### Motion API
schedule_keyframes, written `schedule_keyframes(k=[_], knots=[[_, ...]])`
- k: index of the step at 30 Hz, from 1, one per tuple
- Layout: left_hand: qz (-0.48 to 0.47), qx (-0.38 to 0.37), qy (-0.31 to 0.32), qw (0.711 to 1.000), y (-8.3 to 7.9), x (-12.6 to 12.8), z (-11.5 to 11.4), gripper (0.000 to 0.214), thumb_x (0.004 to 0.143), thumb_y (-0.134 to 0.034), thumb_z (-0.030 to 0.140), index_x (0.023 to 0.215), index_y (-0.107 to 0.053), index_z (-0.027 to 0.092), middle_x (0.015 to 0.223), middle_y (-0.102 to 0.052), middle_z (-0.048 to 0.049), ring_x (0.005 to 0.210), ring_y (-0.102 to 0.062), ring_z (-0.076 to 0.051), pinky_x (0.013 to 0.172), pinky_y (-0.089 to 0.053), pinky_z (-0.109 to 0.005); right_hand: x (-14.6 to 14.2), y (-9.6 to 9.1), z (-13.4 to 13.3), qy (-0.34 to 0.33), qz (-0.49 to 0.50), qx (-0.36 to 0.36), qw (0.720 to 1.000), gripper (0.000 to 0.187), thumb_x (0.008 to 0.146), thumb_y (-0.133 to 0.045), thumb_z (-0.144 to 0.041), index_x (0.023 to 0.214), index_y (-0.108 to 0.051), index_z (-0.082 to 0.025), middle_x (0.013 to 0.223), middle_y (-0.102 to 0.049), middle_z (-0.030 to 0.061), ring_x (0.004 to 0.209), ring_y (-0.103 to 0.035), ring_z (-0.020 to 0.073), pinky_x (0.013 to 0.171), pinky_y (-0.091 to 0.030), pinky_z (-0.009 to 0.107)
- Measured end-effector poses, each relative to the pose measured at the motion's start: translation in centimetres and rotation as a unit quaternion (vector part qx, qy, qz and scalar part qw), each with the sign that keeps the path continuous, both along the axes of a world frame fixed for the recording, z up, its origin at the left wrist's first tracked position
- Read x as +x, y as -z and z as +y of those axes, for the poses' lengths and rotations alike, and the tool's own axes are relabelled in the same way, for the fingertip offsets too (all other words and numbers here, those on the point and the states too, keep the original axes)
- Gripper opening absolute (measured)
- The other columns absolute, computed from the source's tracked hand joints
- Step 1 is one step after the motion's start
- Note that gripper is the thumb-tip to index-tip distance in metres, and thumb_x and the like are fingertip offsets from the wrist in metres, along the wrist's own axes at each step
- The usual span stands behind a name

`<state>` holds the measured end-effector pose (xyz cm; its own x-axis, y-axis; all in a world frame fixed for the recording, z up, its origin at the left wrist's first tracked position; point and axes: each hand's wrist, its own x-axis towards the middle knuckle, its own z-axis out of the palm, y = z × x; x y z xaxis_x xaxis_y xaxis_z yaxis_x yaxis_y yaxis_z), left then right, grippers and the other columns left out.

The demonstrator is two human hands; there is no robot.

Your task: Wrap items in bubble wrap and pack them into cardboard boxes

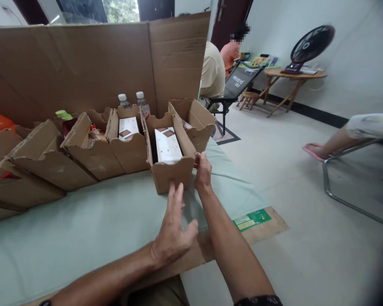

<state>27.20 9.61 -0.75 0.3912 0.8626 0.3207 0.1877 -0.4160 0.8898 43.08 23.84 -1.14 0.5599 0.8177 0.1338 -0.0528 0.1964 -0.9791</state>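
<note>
Where nearest the cardboard box (175, 171), right hand (204, 172) only partly visible.

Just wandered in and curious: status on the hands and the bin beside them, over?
Left hand open, at front of cardboard bin. Right hand at its right corner, grip unclear. White carton inside. Neighbouring bin close on right.

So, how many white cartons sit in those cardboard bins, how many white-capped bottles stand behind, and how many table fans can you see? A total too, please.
White cartons: 2
White-capped bottles: 2
Table fan: 1
Total: 5
</note>
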Motion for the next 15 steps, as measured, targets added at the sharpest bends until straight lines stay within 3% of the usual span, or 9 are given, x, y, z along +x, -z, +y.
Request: schedule_keyframes(k=[2,4,8,11,15], knots=[[-0.008,-0.021,0.001,1.0,-0.7,0.5,2.7,0.097,0.084,-0.063,0.018,0.166,-0.014,0.033,0.177,0.003,-0.0145,0.15,-0.041,-0.04,0.093,-0.063,-0.047,0.3,0.1,0.1,0.03,0.019,-0.012,0.999,0.078,0.09,-0.033,-0.081,0.11,-0.072,-0.018,0.119,-0.077,0.0134,0.103,-0.074,0.0278,0.081,-0.054,0.039],[-0.011,-0.038,-0.005,0.999,-1.4,1.0,5.6,0.098,0.081,-0.065,0.02,0.166,-0.017,0.03,0.176,0.003,-0.0178,0.139,-0.054,-0.038,0.08,-0.064,-0.041,0.4,0.2,0.1,0.048,0.03,-0.02,0.998,0.076,0.088,-0.034,-0.081,0.107,-0.071,-0.018,0.119,-0.077,0.014,0.101,-0.074,0.0275,0.08,-0.052,0.039],[0.007,-0.058,-0.03,0.998,-2.2,1.8,10.1,0.099,0.075,-0.066,0.022,0.164,-0.022,0.02,0.175,0.0,-0.0246,0.126,-0.061,-0.038,0.073,-0.064,-0.041,0.1,0.3,0.2,0.059,0.033,-0.022,0.997,0.073,0.086,-0.037,-0.081,0.101,-0.071,-0.018,0.116,-0.077,0.015,0.097,-0.075,0.0279,0.078,-0.051,0.039],[0.059,-0.088,0.002,0.994,-1.8,1.1,10.6,0.097,0.074,-0.067,0.025,0.163,-0.028,0.016,0.174,-0.008,-0.0266,0.121,-0.065,-0.037,0.078,-0.064,-0.045,0.0,0.2,0.2,0.065,0.02,-0.016,0.998,0.069,0.086,-0.037,-0.077,0.098,-0.07,-0.017,0.112,-0.078,0.0155,0.094,-0.075,0.0278,0.079,-0.052,0.04],[0.151,-0.06,0.096,0.982,-0.8,-3.6,7.5,0.074,0.078,-0.068,0.027,0.15,-0.054,0.019,0.17,-0.029,-0.0219,0.124,-0.065,-0.036,0.092,-0.061,-0.05,-0.1,-0.5,-0.1,0.065,-0.021,0.014,0.998,0.052,0.083,-0.053,-0.065,0.095,-0.069,-0.018,0.102,-0.078,0.0116,0.093,-0.073,0.0259,0.088,-0.054,0.042]])
